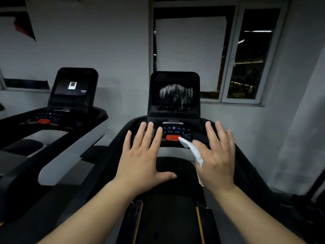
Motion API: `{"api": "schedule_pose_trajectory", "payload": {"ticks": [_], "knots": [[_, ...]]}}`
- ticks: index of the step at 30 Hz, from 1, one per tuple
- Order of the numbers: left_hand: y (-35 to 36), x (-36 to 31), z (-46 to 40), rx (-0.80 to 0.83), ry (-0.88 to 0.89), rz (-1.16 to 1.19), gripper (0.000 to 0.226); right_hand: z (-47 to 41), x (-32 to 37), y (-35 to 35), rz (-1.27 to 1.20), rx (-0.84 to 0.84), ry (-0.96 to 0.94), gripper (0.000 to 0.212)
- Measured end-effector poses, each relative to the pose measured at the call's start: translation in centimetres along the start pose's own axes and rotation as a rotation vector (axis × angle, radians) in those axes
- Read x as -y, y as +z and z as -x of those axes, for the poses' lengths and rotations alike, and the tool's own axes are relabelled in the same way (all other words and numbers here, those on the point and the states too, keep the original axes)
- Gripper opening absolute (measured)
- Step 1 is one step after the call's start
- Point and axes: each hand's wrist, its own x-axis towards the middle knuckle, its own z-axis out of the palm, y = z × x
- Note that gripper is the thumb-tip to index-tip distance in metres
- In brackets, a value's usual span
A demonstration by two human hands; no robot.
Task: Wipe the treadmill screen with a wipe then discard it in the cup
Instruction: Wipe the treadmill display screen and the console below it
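The treadmill screen (174, 93) stands straight ahead, dark, with whitish smears across its middle. My right hand (217, 155) hovers below it over the right side of the console, fingers spread, with a folded white wipe (192, 149) pinched between thumb and forefinger. My left hand (144, 155) is held flat and open over the left of the console, holding nothing. A cup is not in view.
The console's button panel with a red stop button (173, 137) lies between my hands. A second treadmill (73, 85) with a lit screen stands to the left. Behind are a grey wall and a window (246, 55). The black running belt (168, 217) lies below.
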Motion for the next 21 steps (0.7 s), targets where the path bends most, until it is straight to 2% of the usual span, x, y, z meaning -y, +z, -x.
{"api": "schedule_pose_trajectory", "payload": {"ticks": [6,14,21], "knots": [[-1.1,3.8,-8.8,0.018,-0.011,0.024,0.134,-8.5,-1.9,5.2,-0.007,0.049,-0.006,0.016],[2.3,10.5,-18.4,-0.008,0.012,0.053,0.139,-13.6,-2.7,14.7,0.039,0.061,-0.029,0.011],[6.0,15.2,-26.1,0.015,0.053,0.051,0.138,-16.9,-4.4,22.5,0.091,0.064,0.020,0.022]]}}
